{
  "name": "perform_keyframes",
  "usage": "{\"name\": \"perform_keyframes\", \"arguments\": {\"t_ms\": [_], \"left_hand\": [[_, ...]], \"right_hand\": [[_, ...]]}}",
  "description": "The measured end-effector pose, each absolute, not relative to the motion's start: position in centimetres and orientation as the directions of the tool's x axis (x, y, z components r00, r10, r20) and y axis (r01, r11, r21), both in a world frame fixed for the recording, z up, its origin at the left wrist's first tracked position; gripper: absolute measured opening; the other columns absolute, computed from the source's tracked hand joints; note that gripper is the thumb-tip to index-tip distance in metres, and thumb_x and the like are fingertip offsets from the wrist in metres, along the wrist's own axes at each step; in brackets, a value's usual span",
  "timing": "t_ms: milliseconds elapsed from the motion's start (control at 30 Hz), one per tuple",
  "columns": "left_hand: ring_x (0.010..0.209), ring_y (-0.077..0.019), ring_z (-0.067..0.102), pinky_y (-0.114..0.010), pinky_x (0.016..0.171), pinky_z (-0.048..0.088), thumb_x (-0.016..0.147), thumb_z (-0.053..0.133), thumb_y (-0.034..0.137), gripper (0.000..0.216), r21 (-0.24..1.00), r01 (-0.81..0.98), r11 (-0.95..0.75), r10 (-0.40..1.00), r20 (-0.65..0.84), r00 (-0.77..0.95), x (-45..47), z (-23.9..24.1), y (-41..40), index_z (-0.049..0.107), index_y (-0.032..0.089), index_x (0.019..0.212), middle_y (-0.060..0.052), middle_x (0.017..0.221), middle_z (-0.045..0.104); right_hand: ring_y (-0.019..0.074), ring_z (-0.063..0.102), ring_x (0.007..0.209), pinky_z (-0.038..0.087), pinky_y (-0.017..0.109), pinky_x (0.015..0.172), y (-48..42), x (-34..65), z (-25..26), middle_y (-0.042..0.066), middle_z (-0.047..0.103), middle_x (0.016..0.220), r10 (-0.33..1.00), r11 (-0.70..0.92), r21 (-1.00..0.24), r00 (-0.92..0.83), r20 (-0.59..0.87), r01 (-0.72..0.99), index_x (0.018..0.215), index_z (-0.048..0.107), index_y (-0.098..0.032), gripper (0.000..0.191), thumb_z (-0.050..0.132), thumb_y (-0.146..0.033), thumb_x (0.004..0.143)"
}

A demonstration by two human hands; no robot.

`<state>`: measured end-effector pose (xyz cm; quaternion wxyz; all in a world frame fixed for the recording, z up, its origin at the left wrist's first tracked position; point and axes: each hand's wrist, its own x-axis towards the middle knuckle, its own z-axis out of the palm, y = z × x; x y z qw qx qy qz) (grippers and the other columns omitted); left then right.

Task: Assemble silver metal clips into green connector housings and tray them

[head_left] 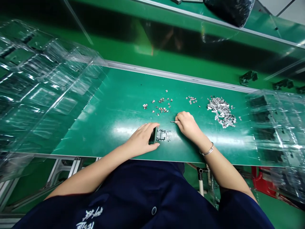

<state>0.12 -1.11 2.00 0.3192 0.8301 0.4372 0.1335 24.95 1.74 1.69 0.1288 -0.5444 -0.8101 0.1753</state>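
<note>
My left hand (143, 140) is closed round a dark device housing (155, 135) near the table's front edge, thumb on the near side and fingers on the far side. Its right face shows a grey, detailed mechanism (163, 135). To the right, my right hand (187, 125) pinches a small slim metal piece (172, 121) whose tip points left; its exact kind is too small to make out. Beyond my hands lie scattered small metal parts (163, 109) and a smaller group of metal parts (191, 100).
A larger heap of metal pieces (221, 111) lies right of my right hand. Clear plastic trays are stacked at the left (47, 76) and right (281, 127), the right ones holding dark parts. A metal rail (166, 72) borders the green tabletop (107, 108) at the back.
</note>
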Motion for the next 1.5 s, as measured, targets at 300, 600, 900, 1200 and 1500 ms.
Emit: {"name": "perform_keyframes", "arguments": {"t_ms": [300,600,900,1200,1500], "left_hand": [[0.111,-0.0263,0.057,-0.053,0.110,0.031,0.072,0.068,0.029,0.054,0.666,0.627,-0.405,0.796,-0.080,0.600,-0.3,1.7,-0.7,0.042,0.024,0.119,-0.006,0.118,0.059],[0.111,-0.0263,0.057,-0.053,0.111,0.030,0.072,0.068,0.029,0.056,0.653,0.630,-0.421,0.787,-0.082,0.611,-0.4,1.7,-0.7,0.042,0.023,0.121,-0.006,0.120,0.059],[0.111,-0.0272,0.057,-0.052,0.108,0.033,0.072,0.068,0.028,0.056,0.663,0.637,-0.393,0.786,-0.117,0.607,-0.3,1.9,-0.5,0.042,0.024,0.121,-0.007,0.119,0.059],[0.118,-0.0277,0.056,-0.048,0.097,0.047,0.077,0.068,0.026,0.050,0.745,0.502,-0.439,0.831,0.124,0.542,-0.7,0.9,-1.2,0.038,0.023,0.116,-0.011,0.119,0.058],[0.128,-0.0321,0.045,-0.052,0.103,0.043,0.083,0.060,0.036,0.070,0.603,0.537,-0.589,0.775,0.234,0.588,-1.1,0.9,-0.9,0.023,0.026,0.142,-0.015,0.139,0.044]], "right_hand": [[0.0159,0.057,0.079,0.043,0.026,0.068,-2.0,23.5,2.0,0.004,0.060,0.090,0.867,0.318,-0.683,-0.493,-0.071,0.658,0.089,0.055,-0.019,0.011,0.046,-0.013,0.092],[0.0140,0.054,0.065,0.033,0.024,0.056,-1.1,22.8,2.4,0.002,0.060,0.077,0.863,0.217,-0.600,-0.438,-0.250,0.770,0.085,0.054,-0.017,0.008,0.051,-0.012,0.089],[0.0140,0.056,0.067,0.033,0.024,0.057,-1.4,22.6,3.3,0.001,0.062,0.081,0.815,0.232,-0.583,-0.483,-0.321,0.779,0.083,0.056,-0.019,0.013,0.053,-0.006,0.084],[0.0207,0.058,0.098,0.045,0.036,0.087,-1.2,23.5,3.4,0.007,0.064,0.105,0.912,0.290,-0.707,-0.409,0.000,0.646,0.096,0.064,-0.019,0.010,0.055,-0.022,0.091],[0.0169,0.059,0.090,0.040,0.039,0.095,-4.1,19.7,3.1,0.005,0.068,0.099,0.773,0.631,-0.332,-0.534,0.341,0.701,0.093,0.060,-0.021,0.013,0.047,-0.021,0.095]]}}
